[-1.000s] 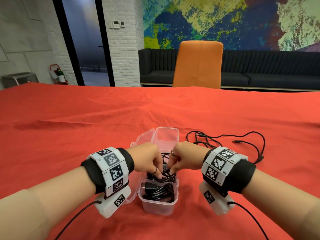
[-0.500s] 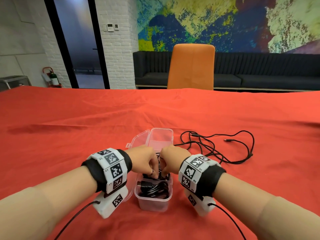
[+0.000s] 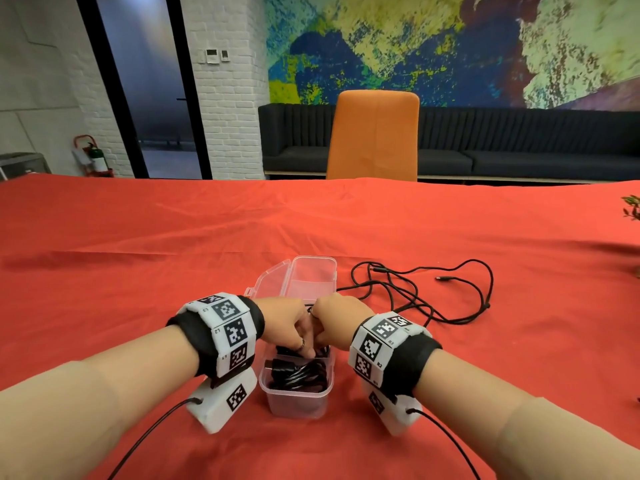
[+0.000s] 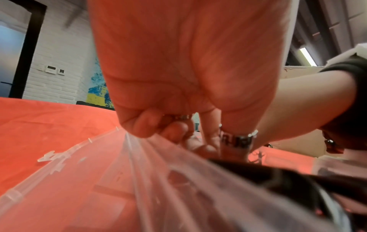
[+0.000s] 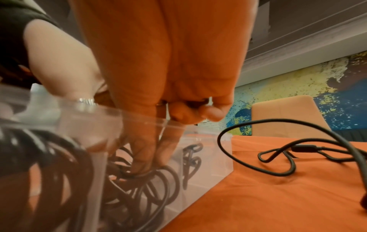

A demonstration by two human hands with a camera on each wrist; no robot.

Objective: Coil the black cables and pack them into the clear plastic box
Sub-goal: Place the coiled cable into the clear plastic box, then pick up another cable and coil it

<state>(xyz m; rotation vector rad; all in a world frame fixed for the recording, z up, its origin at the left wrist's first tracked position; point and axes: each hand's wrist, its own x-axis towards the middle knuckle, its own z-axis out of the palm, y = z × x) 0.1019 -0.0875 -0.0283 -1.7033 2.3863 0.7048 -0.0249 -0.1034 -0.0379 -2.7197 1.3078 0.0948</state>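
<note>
A clear plastic box (image 3: 295, 405) stands open on the red tablecloth, its lid (image 3: 266, 284) hanging off the left side. Coiled black cable (image 3: 299, 374) fills its near end. Both hands meet over the middle of the box. My left hand (image 3: 304, 344) reaches down inside, thumb and forefinger (image 4: 210, 141) on the coil and the other fingers curled. My right hand (image 3: 327, 336) pinches the coiled cable (image 5: 158, 185) low in the box with thumb and forefinger (image 5: 139, 157). A loose black cable (image 3: 441, 279) sprawls on the cloth to the right.
The loose cable (image 5: 303, 148) lies close beside the box's right wall (image 5: 208, 157). An orange chair (image 3: 374, 133) stands at the table's far edge with a dark sofa (image 3: 519, 147) behind it. A plant tip (image 3: 632, 206) shows at the right edge.
My right hand has moved left, closer to my left hand, and both now sit knuckle to knuckle over the box. The coil lies lower in the box.
</note>
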